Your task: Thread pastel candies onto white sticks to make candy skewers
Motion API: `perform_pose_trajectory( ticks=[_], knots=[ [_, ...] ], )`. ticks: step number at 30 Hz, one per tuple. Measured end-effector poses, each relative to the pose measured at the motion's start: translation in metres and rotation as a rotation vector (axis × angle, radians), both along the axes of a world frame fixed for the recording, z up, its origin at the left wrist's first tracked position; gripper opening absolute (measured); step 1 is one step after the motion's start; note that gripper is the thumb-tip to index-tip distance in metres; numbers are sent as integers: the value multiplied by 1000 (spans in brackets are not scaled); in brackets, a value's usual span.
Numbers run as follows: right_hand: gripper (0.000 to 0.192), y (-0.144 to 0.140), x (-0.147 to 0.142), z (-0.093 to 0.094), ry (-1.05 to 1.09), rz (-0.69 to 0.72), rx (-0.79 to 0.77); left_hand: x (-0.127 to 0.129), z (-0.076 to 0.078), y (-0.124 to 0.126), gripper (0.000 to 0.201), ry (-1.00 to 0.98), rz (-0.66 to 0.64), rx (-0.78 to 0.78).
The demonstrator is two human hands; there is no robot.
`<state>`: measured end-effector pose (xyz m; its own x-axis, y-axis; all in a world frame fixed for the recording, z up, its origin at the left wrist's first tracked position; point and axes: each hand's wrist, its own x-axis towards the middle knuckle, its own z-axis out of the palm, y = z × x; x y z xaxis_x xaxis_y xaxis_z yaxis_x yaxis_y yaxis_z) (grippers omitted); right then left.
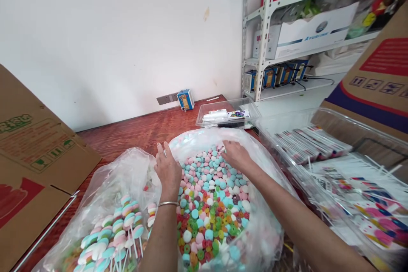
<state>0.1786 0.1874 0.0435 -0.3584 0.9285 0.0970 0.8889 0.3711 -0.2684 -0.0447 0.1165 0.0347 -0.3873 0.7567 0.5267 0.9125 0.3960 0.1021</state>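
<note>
A large clear plastic bag (pixel 270 178) stands open in front of me, full of pink, blue and white marshmallow pieces (pixel 208 170) and ring-shaped gummy candies (pixel 213 216). My left hand (pixel 168 170), with a ring and a bracelet, is at the bag's left rim, fingers apart and pointing away from me. Over the far right part of the candies, my right hand (pixel 236 155) reaches in with its fingers bent down; whatever is between its fingertips is hidden. Left of my left forearm, candy skewers (pixel 119 229) on white sticks lie on a second plastic bag (pixel 124 165).
Cardboard boxes flank me at left (pixel 41 148) and right (pixel 379 63). A clear tray (pixel 228 108) sits behind the bag. At right, a clear bin (pixel 287 170) holds sticks and printed packaging. A small blue box (pixel 185 100) stands by the wall; metal shelves (pixel 264 29) rise behind.
</note>
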Motion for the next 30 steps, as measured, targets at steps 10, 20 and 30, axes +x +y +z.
perform_pose_trajectory(
  ticks=[10, 20, 30],
  knots=[
    [25, 13, 12, 4, -30, -75, 44, 1, -6, 36, 38, -519, -170, 45],
    [85, 11, 23, 6, 174, -191, 118, 13, 1, 32, 27, -1350, -358, 426],
    [33, 70, 61, -21, 665, -471, -181, 32, 8, 25, 17, -1582, -431, 714]
  ],
)
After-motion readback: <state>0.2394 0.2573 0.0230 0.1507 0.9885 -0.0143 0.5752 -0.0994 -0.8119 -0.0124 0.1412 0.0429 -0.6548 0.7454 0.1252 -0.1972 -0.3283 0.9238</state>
